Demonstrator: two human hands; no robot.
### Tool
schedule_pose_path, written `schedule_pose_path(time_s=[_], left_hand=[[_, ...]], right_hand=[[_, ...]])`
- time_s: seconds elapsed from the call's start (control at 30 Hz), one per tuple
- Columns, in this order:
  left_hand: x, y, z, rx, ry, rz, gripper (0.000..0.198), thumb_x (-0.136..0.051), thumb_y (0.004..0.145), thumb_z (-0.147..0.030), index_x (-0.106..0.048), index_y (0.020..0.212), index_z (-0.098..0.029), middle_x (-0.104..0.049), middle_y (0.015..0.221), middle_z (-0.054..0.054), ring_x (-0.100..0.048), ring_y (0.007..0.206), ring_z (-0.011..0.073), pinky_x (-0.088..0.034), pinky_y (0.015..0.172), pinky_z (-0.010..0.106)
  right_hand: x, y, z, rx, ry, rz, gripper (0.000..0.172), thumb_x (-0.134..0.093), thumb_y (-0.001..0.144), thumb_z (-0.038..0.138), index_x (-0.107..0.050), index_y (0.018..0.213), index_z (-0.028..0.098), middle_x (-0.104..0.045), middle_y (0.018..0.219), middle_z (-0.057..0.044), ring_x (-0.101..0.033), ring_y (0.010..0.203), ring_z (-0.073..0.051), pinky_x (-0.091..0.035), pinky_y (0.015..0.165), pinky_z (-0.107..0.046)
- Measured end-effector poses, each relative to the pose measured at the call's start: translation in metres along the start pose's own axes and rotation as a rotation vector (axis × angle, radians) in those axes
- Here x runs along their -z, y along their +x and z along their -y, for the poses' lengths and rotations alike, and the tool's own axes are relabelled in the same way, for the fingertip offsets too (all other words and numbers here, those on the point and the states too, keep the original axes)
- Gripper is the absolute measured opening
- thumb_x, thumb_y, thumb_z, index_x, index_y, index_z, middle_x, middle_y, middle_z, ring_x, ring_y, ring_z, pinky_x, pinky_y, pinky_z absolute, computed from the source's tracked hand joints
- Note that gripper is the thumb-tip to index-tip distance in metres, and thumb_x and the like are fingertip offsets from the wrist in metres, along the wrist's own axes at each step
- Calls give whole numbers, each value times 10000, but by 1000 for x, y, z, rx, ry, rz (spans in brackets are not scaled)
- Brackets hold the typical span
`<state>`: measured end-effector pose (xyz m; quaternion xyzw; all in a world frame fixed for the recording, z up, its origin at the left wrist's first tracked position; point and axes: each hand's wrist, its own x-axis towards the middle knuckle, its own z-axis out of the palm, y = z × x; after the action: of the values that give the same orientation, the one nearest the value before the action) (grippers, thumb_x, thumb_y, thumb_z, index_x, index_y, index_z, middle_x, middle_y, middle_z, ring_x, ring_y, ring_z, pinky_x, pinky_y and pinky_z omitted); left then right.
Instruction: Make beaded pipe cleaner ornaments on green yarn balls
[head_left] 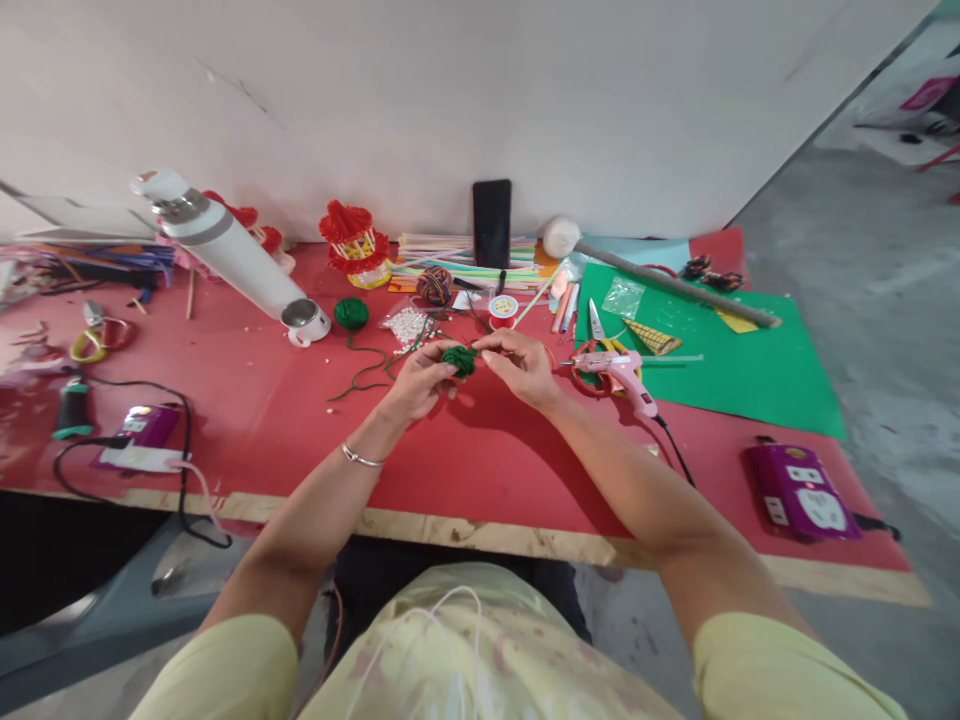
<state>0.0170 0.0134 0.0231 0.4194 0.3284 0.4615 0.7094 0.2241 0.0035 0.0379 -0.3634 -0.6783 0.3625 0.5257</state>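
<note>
Both my hands meet over the middle of the red table (247, 400). My left hand (416, 385) is closed around a small green yarn piece (459, 360). My right hand (517, 365) pinches the same green piece from the right, fingers pressed together. A green yarn strand (360, 380) trails from it across the table toward a green yarn ball (351, 313) further back. A silver bangle sits on my left wrist.
A pink glue gun (626, 375) with scissors (600, 335) lies right of my hands on a green sheet (742, 370). A white bottle (225, 250) lies tipped at back left. Purple power strips (799, 490) (142, 430), a phone (492, 222), straws and a multicolour yarn ball (435, 285) stand about.
</note>
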Motion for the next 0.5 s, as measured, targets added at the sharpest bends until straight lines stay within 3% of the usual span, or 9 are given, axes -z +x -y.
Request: schedule_pose_path(time_s=[0.23, 0.5], left_hand=[[2, 1, 3, -14, 14, 7, 410, -895, 672, -276, -713, 1024, -173, -731, 829, 18, -668, 590, 118, -535, 466, 191], [0, 1, 1, -8, 7, -15, 426, -907, 640, -272, -709, 1004, -171, -732, 807, 13, -647, 552, 113, -522, 449, 199]], right_hand=[[-3, 2, -5, -26, -49, 73, 288, -647, 952, 450, -767, 879, 198, -732, 842, -43, -637, 757, -156, -468, 650, -276], [-4, 3, -6, -26, -75, 85, 258, -647, 952, 414, -766, 889, 194, -724, 829, -36, -616, 726, -140, -418, 590, -251]])
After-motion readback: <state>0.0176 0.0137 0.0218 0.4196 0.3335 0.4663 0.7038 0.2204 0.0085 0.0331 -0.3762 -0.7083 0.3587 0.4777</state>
